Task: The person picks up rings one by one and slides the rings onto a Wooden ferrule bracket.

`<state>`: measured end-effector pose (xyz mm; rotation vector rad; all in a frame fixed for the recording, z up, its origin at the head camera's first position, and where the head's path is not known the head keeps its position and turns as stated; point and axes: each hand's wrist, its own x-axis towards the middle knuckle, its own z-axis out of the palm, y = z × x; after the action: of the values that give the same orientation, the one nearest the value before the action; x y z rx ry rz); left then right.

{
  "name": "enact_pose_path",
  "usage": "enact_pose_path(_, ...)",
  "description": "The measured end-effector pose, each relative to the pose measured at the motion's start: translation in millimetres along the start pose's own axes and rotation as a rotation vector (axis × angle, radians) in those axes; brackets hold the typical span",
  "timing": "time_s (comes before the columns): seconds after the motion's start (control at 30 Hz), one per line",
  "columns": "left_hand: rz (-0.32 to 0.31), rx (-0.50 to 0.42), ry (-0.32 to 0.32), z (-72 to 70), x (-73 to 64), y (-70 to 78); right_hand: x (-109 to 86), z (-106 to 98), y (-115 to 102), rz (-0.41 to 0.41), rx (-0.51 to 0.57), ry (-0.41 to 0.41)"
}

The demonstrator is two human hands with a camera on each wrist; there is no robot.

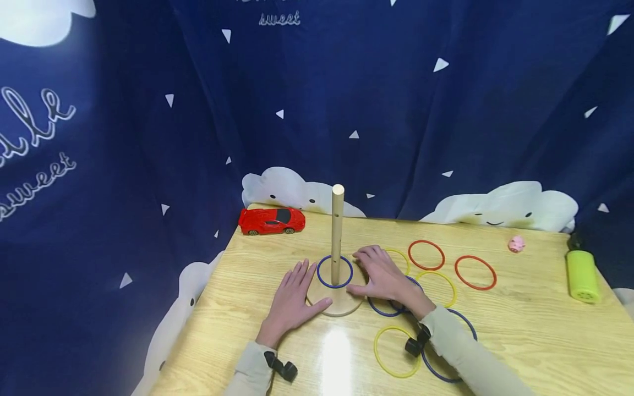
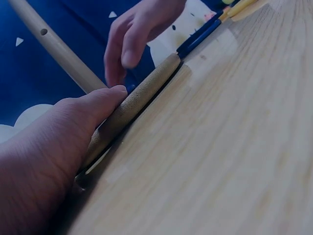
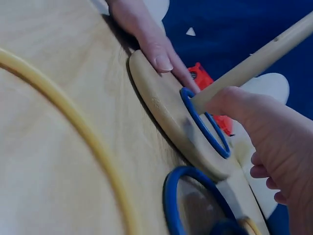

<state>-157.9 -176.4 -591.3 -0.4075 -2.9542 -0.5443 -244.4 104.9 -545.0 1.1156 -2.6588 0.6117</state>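
A pale wooden post rises from a round wooden base on the table. Around the foot of the post lies a blue ring, flat on the base. My left hand rests against the base's left side, fingers stretched out; its thumb lies over the near rim. On the other side, my right hand is at the right edge with relaxed, slightly bent fingers and nothing held in them. Its thumb points toward the post and overlaps it in the right wrist view.
To the right lie several loose rings, among them a yellow ring, a red ring and a blue ring partly under the right sleeve. A red toy car, pink pig figure and yellow-green bottle stand farther out.
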Motion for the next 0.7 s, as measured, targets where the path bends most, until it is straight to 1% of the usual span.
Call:
enact_pose_path(0.1,-0.003,0.004,-0.003,0.2,0.3,0.2,-20.8,-9.1,-0.5,0.029,0.017,0.042)
enact_pose_path(0.23,-0.002,0.006,-0.003,0.7,1.1,-0.3,-54.0,-21.5,3.0,0.075,0.039,0.115)
enact_pose_path(0.43,0.000,0.011,-0.009,0.4,0.4,-0.5,-101.8,-35.9,15.8,0.194,0.025,0.201)
enact_pose_path(0.53,0.000,0.008,-0.014,0.5,-0.2,-0.2,-121.0,-44.3,21.7,0.243,0.026,0.237)
enact_pose_path(0.7,-0.005,0.012,-0.018,1.1,1.3,-0.2,-149.6,-58.1,27.3,0.324,0.029,0.266)
